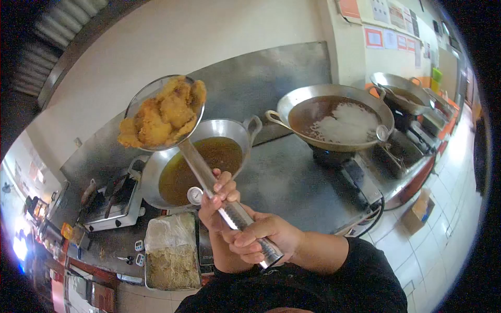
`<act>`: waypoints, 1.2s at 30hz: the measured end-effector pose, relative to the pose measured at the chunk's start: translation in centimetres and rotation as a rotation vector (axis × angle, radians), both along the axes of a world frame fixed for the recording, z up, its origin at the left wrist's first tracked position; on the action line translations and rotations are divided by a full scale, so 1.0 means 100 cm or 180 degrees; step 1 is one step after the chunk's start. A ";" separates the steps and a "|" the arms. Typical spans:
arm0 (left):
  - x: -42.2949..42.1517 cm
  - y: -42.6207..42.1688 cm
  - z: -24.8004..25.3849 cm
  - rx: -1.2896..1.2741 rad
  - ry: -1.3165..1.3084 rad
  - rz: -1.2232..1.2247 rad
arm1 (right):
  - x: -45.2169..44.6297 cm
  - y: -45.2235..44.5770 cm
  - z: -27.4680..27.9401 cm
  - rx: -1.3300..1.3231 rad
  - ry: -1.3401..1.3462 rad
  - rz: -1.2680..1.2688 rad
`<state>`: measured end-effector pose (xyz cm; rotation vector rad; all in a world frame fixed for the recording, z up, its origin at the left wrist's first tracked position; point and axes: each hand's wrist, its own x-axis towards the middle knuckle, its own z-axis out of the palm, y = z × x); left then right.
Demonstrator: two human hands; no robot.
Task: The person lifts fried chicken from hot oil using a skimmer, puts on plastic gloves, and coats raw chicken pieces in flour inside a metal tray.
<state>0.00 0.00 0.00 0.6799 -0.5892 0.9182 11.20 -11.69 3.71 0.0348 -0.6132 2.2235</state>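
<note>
Both hands are wrapped around the metal handle of a wire skimmer, raised at a slant. My left hand grips higher up the shaft and my right hand closes around its lower end. Golden-brown fried chicken pieces are heaped in the skimmer's round basket. Behind and below the basket sits a wok of brown oil, with a dial thermometer at its near rim.
A second wok to the right holds foaming oil over a burner; another wok stands farther right. In front lies a tray of pale crumbs partly under plastic, beside small timers. A portable stove is at left, a cardboard box on the floor.
</note>
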 end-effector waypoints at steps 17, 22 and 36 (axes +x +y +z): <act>0.179 -0.092 0.021 0.0098 0.0445 0.0298 | 0.155 -0.095 -0.002 0.0168 0.0940 -0.0276; 0.299 -0.144 0.036 0.0288 0.0030 -0.1125 | 0.237 -0.178 0.022 0.0209 0.0415 -0.1366; 0.553 -0.278 -0.036 -0.0718 0.0037 -0.3222 | 0.404 -0.298 -0.019 -0.0878 -0.0148 -0.3528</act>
